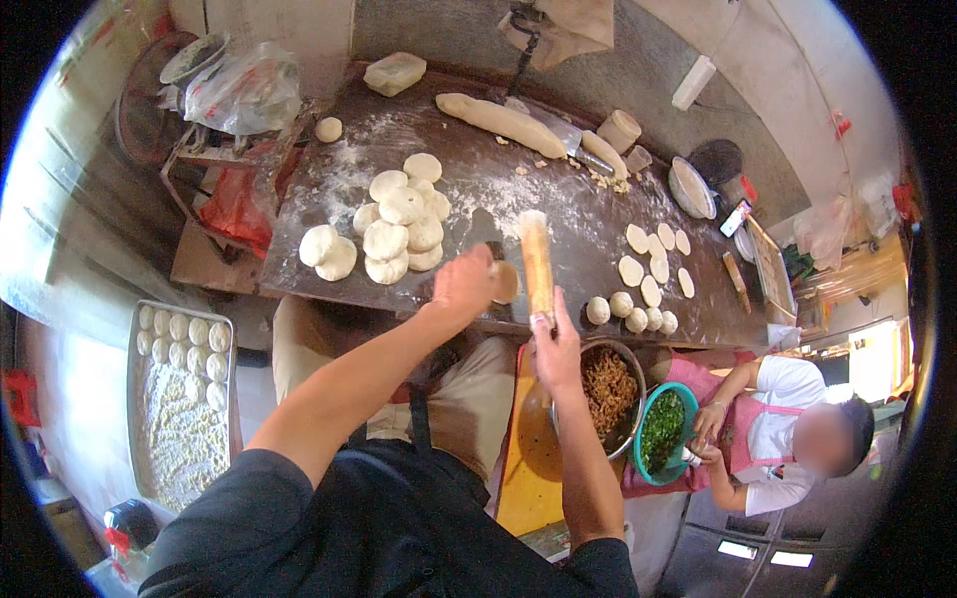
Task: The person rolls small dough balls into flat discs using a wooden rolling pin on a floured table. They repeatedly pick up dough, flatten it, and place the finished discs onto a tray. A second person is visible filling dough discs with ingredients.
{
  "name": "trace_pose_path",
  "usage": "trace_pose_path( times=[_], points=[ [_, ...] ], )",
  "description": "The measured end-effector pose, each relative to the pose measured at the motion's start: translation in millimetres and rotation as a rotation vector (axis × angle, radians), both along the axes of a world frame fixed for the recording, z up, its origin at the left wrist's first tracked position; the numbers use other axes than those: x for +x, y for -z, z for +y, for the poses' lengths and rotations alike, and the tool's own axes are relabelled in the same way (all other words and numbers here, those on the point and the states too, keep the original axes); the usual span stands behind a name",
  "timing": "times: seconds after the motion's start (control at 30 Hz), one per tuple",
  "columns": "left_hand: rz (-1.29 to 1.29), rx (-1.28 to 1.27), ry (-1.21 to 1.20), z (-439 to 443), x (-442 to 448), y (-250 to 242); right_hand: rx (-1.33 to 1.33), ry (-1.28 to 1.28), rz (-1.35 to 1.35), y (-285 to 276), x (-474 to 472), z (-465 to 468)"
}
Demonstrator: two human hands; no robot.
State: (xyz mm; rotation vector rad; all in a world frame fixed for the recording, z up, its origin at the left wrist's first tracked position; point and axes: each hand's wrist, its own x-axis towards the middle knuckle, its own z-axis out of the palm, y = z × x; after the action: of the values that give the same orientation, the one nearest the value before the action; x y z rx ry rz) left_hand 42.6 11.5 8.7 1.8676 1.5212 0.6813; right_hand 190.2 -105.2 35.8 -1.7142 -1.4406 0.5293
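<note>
My right hand [557, 347] grips the lower end of a wooden rolling pin [537, 261], raised over the front edge of the table with its far end white with flour. Blurred by motion, my left hand [465, 282] is just left of the pin. A small round tan piece [507, 282] lies at its fingertips; whether the hand holds it I cannot tell. Beyond that hand is a heap of flattened round dough pieces [401, 205], some overlapping. To the right of the pin lie several dough balls [621, 304] and thin dough discs [650, 291].
A floured dark table [478, 176] bears a long dough roll [501, 125] and a broad-bladed knife [557, 131] at the back. Beside my right forearm stand a metal bowl of brown filling [609, 385] and a teal basin [641, 448] of chopped greens, near a co-worker [770, 426]. A dough tray [187, 426] is at left.
</note>
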Motion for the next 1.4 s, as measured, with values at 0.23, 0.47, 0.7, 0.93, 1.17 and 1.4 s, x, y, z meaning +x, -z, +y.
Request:
trace_pose_path(
  times=[0.23,0.47,0.7,0.93,1.17,1.4],
  points=[
    [-0.055,0.252,0.107,-40.1,-41.8,18.6,-0.179,-0.148,-0.116,-3.9,-18.3,-2.3],
    [-0.087,0.271,0.035,-32.5,-22.0,16.8,-0.455,-0.003,0.108,-20.1,-13.8,10.8],
    [-0.177,0.288,0.045,-37.3,-23.3,21.0,-0.428,-0.126,-0.144,1.0,-10.7,-4.7],
    [0.103,0.017,0.082,-17.1,-7.2,4.4,-0.239,-0.042,0.135,27.2,5.0,1.2],
    [-0.176,-0.013,0.045,-13.6,15.0,-2.3,-0.05,0.13,0.403,32.9,33.5,46.9],
    [-0.569,0.048,-0.091,29.5,-46.4,-10.5,-0.01,0.186,0.636,43.9,27.2,83.2]
  ],
)
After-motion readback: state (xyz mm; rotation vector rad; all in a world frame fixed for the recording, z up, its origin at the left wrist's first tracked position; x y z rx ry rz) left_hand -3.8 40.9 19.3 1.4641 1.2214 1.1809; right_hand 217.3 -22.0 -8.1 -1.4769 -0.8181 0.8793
